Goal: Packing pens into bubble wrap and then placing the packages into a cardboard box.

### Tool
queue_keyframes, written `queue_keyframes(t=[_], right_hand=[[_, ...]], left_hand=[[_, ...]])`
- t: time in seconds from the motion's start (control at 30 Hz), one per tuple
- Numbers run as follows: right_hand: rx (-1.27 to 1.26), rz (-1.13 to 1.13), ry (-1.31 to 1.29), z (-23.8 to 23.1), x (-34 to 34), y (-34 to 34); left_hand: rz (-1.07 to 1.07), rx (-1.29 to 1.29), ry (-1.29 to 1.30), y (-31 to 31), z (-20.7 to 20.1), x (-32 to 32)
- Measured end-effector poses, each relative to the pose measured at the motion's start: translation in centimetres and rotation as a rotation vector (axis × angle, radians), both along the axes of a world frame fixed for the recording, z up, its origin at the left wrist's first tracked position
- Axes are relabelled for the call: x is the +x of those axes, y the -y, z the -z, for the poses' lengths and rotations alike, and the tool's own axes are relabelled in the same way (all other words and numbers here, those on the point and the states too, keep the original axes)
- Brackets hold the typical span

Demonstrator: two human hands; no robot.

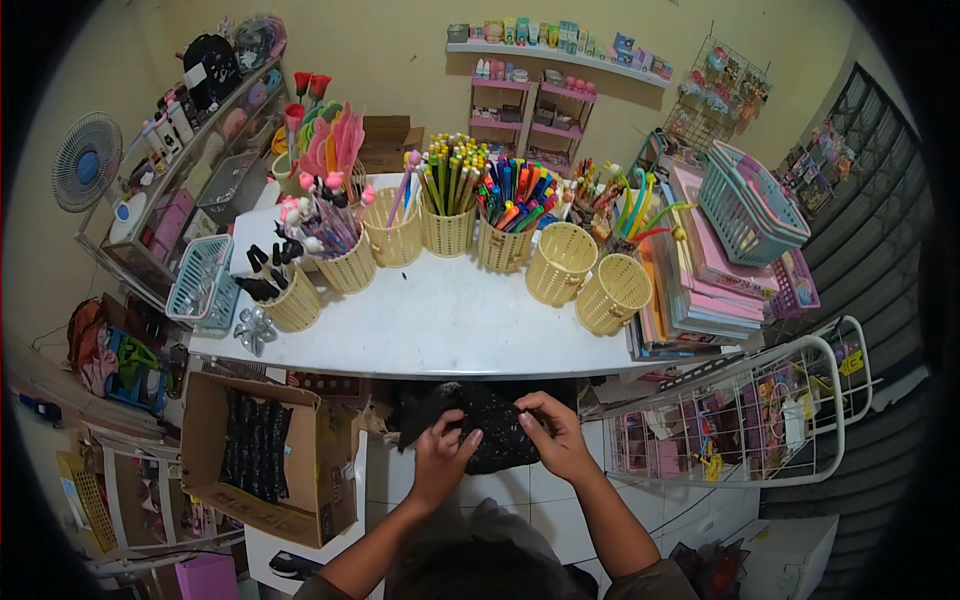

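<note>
In front of the table's near edge, a black item with pale specks (495,435) is between my two hands; it looks soft and thin, like fabric or a pouch, but its kind is unclear. My left hand (442,455) has its fingers curled against the left part of it. At its right edge, my right hand (555,437) pinches it between thumb and fingers. Similar black speckled pieces (255,445) lie side by side in an open cardboard box (335,470) to my left.
The white table (430,315) bears woven baskets (392,230) of pens and pencils, two of them without pens (612,295). Notebooks and a teal basket (750,210) are stacked at right. A white wire rack (720,420) stands right of me; a fan (88,160) is far left.
</note>
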State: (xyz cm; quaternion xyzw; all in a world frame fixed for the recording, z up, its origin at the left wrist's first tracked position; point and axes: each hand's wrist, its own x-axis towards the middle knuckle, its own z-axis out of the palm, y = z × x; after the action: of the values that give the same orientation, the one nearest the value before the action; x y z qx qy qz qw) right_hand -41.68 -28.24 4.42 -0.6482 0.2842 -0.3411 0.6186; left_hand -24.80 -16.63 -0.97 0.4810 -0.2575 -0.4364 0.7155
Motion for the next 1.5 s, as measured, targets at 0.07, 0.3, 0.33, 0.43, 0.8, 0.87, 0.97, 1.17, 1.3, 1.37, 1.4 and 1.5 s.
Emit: queue_keyframes(t=[0.07, 0.3, 0.33, 0.43, 0.8, 0.87, 0.97, 1.17, 1.3, 1.37, 1.4, 1.5], right_hand=[[0.004, 0.023, 0.084, -2.5, 1.0, 0.5], [0.117, -0.058, -0.002, -7.0, 5.8, 7.8], [0.114, -0.054, 0.002, -7.0, 6.5, 9.1], [-0.197, -0.068, -0.160, -5.5, 7.7, 11.8], [-0.828, 0.274, -0.557, -7.4, 10.1, 10.4], [-1.015, 0.328, -0.510, -8.8, 10.3, 9.7], [-0.973, 0.080, -0.523, -9.1, 10.1, 10.0], [-0.843, -0.093, -0.605, -8.4, 9.4, 11.7], [-0.943, -0.161, -0.617, -9.6, 9.2, 11.3], [-0.972, -0.277, -0.554, -9.1, 9.4, 11.8], [-0.995, -0.396, -0.490, -8.9, 9.4, 12.0], [-1.054, -0.450, -0.554, -8.5, 9.4, 12.3]], left_hand=[[0.030, 0.051, -0.036, -0.5, -3.1, 1.7], [0.027, 0.161, 0.189, 4.1, -8.0, 9.0], [0.018, 0.133, 0.292, 5.0, -8.8, 9.7], [0.094, 0.121, 0.566, 6.6, -8.6, 12.1], [0.202, 0.165, 0.909, 8.7, -8.2, 15.2], [0.222, 0.042, 1.057, 9.4, -9.7, 15.7], [0.236, 0.065, 1.016, 10.4, -10.0, 15.6], [0.212, -0.032, 1.148, 11.0, -9.3, 16.3], [0.300, 0.027, 1.034, 10.4, -9.9, 16.4], [0.292, -0.020, 1.060, 10.4, -9.4, 16.5], [0.283, -0.064, 1.084, 10.4, -9.3, 16.6], [0.342, -0.018, 1.057, 9.9, -9.1, 17.1]])
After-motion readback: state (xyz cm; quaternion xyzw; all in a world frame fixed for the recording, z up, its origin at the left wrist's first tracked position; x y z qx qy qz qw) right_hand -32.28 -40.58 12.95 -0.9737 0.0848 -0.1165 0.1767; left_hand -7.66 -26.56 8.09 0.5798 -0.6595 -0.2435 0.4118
